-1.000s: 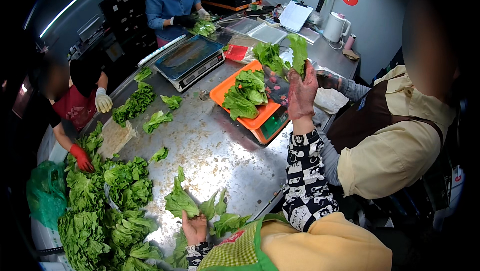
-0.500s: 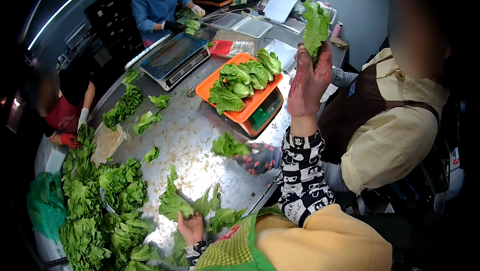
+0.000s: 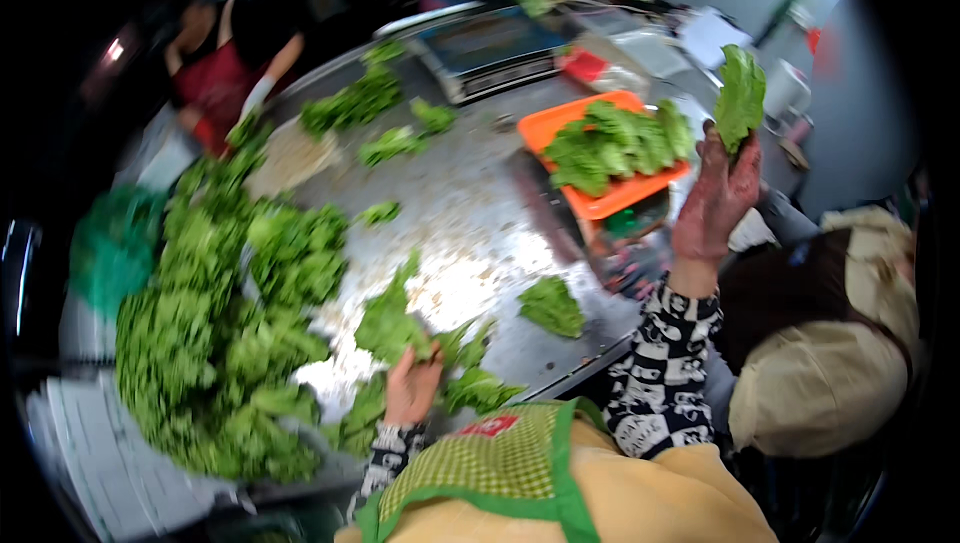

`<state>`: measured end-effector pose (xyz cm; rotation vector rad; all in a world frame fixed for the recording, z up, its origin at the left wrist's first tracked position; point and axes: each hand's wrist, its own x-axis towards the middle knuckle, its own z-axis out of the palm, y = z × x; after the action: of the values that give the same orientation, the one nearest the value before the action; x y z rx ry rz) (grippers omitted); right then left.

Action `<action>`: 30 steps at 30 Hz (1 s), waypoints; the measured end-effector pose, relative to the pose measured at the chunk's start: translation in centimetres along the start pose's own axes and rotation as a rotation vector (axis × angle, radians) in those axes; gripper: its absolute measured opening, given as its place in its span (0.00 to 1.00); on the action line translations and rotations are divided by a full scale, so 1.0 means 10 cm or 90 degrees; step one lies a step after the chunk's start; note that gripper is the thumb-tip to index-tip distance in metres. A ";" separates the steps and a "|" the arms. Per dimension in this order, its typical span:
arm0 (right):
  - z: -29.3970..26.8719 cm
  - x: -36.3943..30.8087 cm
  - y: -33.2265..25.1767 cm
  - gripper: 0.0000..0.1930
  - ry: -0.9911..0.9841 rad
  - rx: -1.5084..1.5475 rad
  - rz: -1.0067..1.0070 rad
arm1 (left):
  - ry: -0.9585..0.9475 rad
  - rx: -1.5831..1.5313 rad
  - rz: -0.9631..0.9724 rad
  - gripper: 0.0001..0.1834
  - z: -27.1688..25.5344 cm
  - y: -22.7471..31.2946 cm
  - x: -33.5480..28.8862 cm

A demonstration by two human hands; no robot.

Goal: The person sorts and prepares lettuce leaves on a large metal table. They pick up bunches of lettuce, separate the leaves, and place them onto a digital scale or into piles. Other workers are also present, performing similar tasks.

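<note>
Left hand [image 3: 413,383] at 7 o'clock pinches a lettuce leaf [image 3: 390,328]; right hand [image 3: 715,198] at 3 grips another leaf [image 3: 740,98], long axis near 12. Orange tray [image 3: 542,130] is just off that hand's 10 o'clock, so right's way nearer.

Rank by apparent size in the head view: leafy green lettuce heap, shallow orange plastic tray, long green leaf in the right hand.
1. Leafy lettuce heap
2. Orange tray
3. Green leaf in the right hand, smallest even though raised, perhaps nearer the camera
</note>
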<state>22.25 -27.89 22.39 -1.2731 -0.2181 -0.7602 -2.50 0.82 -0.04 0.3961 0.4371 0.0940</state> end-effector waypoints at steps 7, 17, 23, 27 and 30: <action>0.53 -1.87 0.81 0.29 -0.500 -0.147 0.286 | -0.041 0.087 0.019 0.20 0.45 -0.07 0.21; 0.41 -2.25 1.08 0.53 -0.706 -0.122 0.323 | -0.120 0.097 -0.086 0.19 0.58 -0.08 0.38; 0.33 -1.88 1.52 0.44 -0.476 0.059 0.453 | -0.001 0.727 0.107 0.52 0.24 -0.37 0.58; 0.16 -1.57 1.85 0.43 -0.597 -0.213 0.351 | -0.361 1.320 0.300 0.53 0.33 -0.36 0.08; -0.17 -1.46 2.19 0.41 -0.697 -0.459 0.205 | -0.470 1.315 0.339 0.38 0.15 -0.35 -0.05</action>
<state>24.58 -21.77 -3.20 -2.2629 -0.6304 0.2544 -2.26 -3.05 0.03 2.4760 -0.5139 -0.0326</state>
